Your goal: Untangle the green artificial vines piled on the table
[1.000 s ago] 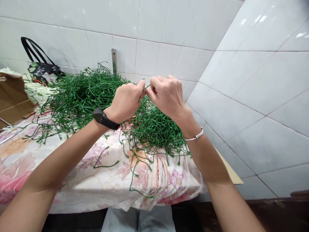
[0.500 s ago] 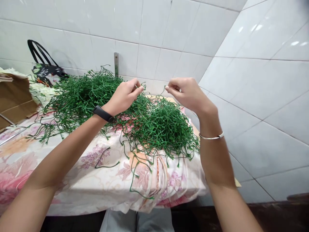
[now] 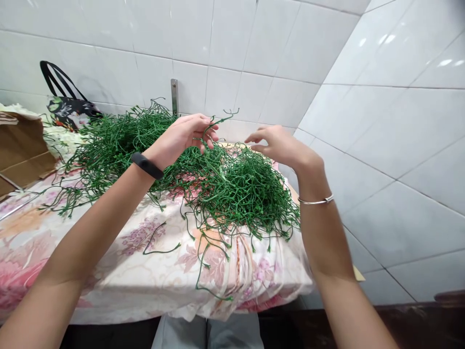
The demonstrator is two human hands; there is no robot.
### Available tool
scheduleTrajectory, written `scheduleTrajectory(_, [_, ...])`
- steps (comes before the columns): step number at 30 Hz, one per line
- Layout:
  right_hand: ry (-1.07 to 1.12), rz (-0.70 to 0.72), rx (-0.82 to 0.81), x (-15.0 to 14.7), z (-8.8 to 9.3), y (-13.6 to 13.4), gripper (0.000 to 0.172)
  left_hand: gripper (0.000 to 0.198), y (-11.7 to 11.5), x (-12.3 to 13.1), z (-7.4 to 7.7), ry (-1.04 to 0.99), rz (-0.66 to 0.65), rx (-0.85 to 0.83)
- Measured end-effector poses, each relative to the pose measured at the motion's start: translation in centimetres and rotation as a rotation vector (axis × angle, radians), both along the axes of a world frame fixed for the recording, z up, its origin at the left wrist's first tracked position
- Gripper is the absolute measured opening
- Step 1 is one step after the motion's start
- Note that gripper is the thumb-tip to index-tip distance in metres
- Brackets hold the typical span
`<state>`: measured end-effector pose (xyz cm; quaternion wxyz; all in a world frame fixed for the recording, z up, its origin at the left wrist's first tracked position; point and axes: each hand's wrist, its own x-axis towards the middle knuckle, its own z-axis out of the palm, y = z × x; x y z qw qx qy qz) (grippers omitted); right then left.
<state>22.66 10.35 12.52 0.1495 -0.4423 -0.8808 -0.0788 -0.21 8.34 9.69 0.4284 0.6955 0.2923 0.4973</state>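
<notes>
Over the piles, my left hand (image 3: 192, 133) has its palm partly turned up and its fingers loosely curled. A thin green plastic stem (image 3: 225, 118) with small branching tips lies between those fingers and sticks out to the right. My right hand (image 3: 278, 145) hovers apart from it, fingers and thumb spread with nothing between them. Below the hands is a smaller heap of green stems (image 3: 254, 189). A larger heap of green stems (image 3: 127, 140) lies behind my left wrist. Near the smaller heap's left side one stem looks blurred.
A flower-print cloth (image 3: 119, 271) covers the table. Loose stems (image 3: 162, 250) lie near its front. At the left are a brown cardboard box (image 3: 22, 150), white flowers (image 3: 67, 140) and a black floral bag (image 3: 70, 109). Tiled walls (image 3: 232, 43) stand behind and right; a metal bracket (image 3: 175, 97) rises at the back.
My left hand has turned palm-up, and a stem now shows across its fingers. My right hand has gone from a pinch on a stem tip to spread fingers and dropped slightly.
</notes>
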Motion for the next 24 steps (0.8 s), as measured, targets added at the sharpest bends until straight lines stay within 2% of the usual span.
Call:
scheduleTrajectory(3, [0.136, 0.163, 0.058, -1.2, 0.4, -1.4, 0.024, 0.023, 0.1, 0.1, -0.2, 0.039, -0.007, 0.026])
scheduleTrajectory(6, [0.210, 0.279, -0.002, -2.6, 0.5, -2.9, 0.030, 0.027, 0.2, 0.3, -0.4, 0.104, 0.049, 0.061])
scheduleTrajectory(8, [0.194, 0.319, -0.058, -3.4, 0.3, -3.5, 0.036, 0.028, 0.1, 0.4, -0.5, 0.143, 0.097, 0.078])
scheduleTrajectory(11, [0.090, 0.350, -0.156, -4.1, -0.2, -3.6, 0.040, 0.027, 0.0, 0.5, -0.5, 0.119, 0.062, 0.080])
scheduleTrajectory(13, [0.025, 0.363, -0.214, -4.2, -0.5, -3.3, 0.038, 0.026, -0.2, 0.6, -0.5, 0.084, 0.045, 0.088])
scheduleTrajectory(16, [0.013, 0.376, -0.211, -4.0, -0.5, -2.9, 0.031, 0.023, -0.4, 0.6, -0.2, 0.076, 0.125, 0.123])
scheduleTrajectory(20, [0.200, 0.380, -0.184, -3.5, -0.1, -2.9, 0.027, 0.016, -0.6, -0.3, 0.5, -0.058, 0.253, 0.142])
scheduleTrajectory(24, [0.457, 0.411, -0.297, -3.3, 0.2, -3.1, 0.030, 0.010, -0.7, -2.0, 1.5, -0.250, 0.364, 0.124])
